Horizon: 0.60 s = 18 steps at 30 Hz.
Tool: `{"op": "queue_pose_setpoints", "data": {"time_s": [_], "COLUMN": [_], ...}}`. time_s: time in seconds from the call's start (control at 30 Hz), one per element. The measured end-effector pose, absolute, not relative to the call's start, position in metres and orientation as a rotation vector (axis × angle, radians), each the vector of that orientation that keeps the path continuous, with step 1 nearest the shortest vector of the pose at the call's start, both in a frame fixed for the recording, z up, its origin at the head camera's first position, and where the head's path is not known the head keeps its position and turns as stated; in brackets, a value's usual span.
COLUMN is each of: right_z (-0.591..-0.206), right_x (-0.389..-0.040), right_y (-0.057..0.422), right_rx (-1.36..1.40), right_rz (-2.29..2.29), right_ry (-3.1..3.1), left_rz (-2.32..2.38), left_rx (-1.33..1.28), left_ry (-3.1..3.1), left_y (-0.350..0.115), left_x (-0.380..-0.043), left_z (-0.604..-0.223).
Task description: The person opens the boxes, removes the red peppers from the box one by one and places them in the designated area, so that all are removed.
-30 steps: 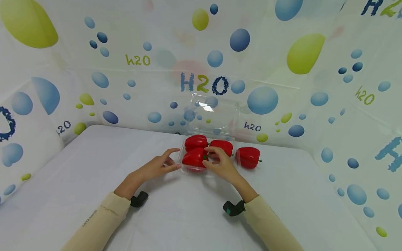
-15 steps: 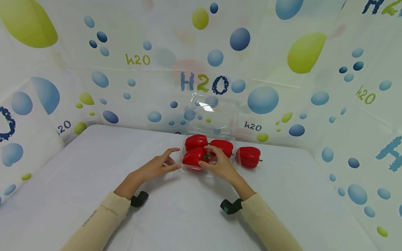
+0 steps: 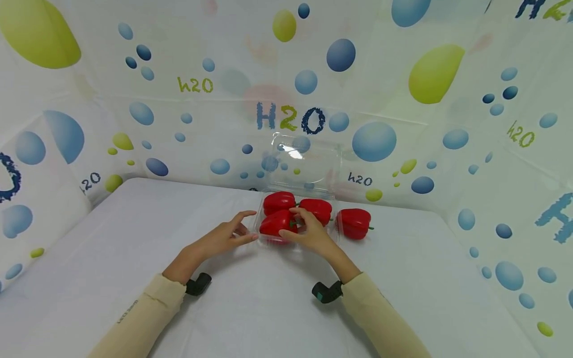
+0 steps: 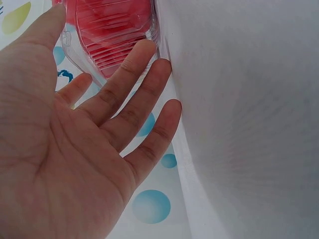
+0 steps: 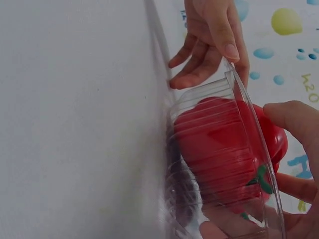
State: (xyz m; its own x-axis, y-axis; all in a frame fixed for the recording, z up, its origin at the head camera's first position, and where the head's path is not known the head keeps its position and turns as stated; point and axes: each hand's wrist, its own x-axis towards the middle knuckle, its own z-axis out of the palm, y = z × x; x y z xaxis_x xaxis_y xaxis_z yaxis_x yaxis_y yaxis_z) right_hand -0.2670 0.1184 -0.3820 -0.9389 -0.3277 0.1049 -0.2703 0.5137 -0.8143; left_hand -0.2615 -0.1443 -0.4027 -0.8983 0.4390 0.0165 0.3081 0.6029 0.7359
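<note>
A clear plastic clamshell box (image 3: 261,233) stands at the table's back edge, its lid (image 3: 309,164) raised against the backdrop. Three red bell peppers sit inside: one back left (image 3: 278,202), one back right (image 3: 319,211), and the front-left pepper (image 3: 274,224). My right hand (image 3: 313,232) reaches over the front wall and holds this front pepper by its stem end, thumb (image 5: 284,112) on it and fingers curled about it, partly behind plastic. My left hand (image 3: 226,236) is at the box's left side, fingers extended, thumb (image 5: 229,49) near or touching the rim corner.
Another red bell pepper (image 3: 353,223) lies on the table just outside the box's right wall, stem pointing right. White cloth covers the table (image 3: 250,308). A backdrop (image 3: 215,149) printed with bubbles rises directly behind the box.
My right thumb and fingers have shifted slightly left, further over the front pepper, and the forearm followed. The left hand, box and peppers look unchanged.
</note>
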Motion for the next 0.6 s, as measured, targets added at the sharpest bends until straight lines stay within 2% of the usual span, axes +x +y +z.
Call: {"op": "queue_pose_setpoints", "data": {"time_s": [0.6], "right_z": [-0.3863], "right_x": [-0.2638], "right_y": [0.1135], "right_rx": [-0.422], "right_rz": [-1.449], "right_ry": [2.708], "left_rz": [1.171], "left_rx": [0.647], "left_ry": [2.654], "left_y": [-0.1466], "left_x": [-0.2613], "left_z": [-0.4019]}}
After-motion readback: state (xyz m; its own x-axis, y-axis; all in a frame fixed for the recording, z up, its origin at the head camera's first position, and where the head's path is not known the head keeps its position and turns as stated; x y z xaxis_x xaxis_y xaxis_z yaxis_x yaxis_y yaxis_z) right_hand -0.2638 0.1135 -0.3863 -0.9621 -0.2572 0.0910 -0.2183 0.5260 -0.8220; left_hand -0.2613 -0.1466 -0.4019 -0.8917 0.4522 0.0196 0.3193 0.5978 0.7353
